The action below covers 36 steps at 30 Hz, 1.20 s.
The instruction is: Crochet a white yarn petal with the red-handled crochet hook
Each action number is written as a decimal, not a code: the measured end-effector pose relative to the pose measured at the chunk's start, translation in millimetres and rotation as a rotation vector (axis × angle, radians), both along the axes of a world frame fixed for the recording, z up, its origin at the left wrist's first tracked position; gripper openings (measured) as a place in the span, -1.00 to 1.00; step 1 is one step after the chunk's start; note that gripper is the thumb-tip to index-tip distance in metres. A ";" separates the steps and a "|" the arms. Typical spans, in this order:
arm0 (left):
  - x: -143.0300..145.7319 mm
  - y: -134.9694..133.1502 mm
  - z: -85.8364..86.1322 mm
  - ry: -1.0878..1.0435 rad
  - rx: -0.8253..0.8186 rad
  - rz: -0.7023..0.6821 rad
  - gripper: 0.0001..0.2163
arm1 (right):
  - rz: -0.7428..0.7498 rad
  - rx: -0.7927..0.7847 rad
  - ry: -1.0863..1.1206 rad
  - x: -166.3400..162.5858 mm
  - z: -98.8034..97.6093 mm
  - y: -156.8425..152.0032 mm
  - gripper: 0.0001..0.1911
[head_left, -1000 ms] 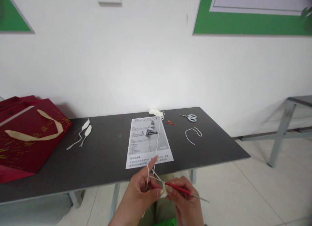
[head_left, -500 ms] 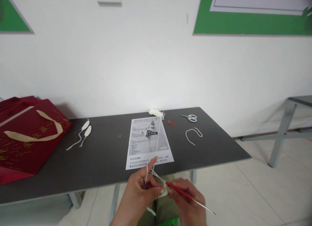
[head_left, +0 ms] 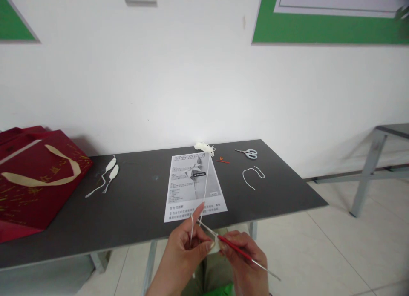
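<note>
1. Two hands meet before the near edge of a black table (head_left: 137,211): your left hand (head_left: 183,249) pinches one white yarn piece (head_left: 215,247), index finger raised; your right hand (head_left: 246,255) grips one red-handled hook (head_left: 234,247).
2. The hook lies aslant, red end at the white yarn piece, bare metal end pointing down to the right. The piece sits above your lap; fingers hide too much to tell its axis.
3. One yarn strand (head_left: 206,181) runs from your left hand over one printed sheet (head_left: 182,193) toward one yarn bundle (head_left: 203,148).
4. On the table: two leaf-shaped pieces (head_left: 113,172) near a red bag (head_left: 41,198), one pair of scissors (head_left: 252,153), blades pointing left, and one loose strand (head_left: 260,173).
</note>
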<state>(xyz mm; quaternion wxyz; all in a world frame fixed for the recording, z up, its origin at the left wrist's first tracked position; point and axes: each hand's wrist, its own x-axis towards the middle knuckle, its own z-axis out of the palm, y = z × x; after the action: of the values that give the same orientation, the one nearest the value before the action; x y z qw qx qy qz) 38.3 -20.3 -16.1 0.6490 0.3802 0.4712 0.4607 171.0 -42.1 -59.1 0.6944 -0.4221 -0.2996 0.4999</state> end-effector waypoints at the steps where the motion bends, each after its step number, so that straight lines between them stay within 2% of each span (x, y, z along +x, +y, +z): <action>1: 1.0 -0.7 0.1 -0.012 0.009 0.002 -0.22 | 0.003 -0.006 0.001 0.0 0.3 0.2 -0.86; 9: -1.5 -2.5 9.3 -0.024 -0.038 -0.042 -0.12 | 0.087 -0.123 0.104 -1.2 7.5 -2.0 -0.85; 13: -3.2 -3.3 17.4 -0.081 -0.045 -0.078 -0.11 | 0.139 -0.064 0.167 1.8 8.8 -1.4 -0.81; 18: -5.2 -1.2 17.7 -0.071 -0.066 -0.091 -0.09 | 0.248 -0.117 0.275 6.6 2.6 0.9 -0.81; 26: -9.6 3.4 9.4 -0.092 -0.082 -0.121 -0.12 | 0.227 -0.112 0.375 3.2 4.7 0.8 -0.82; 36: -14.7 6.8 18.8 -0.082 -0.090 -0.209 -0.18 | 0.257 -0.143 0.404 7.5 3.1 -0.5 -0.81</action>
<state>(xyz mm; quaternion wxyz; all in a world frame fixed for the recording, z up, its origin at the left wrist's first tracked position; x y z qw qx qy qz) 23.6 -13.5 2.7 0.7287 0.3785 0.4223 0.3839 178.5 -42.6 -56.0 0.6393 -0.3199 -0.1698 0.6784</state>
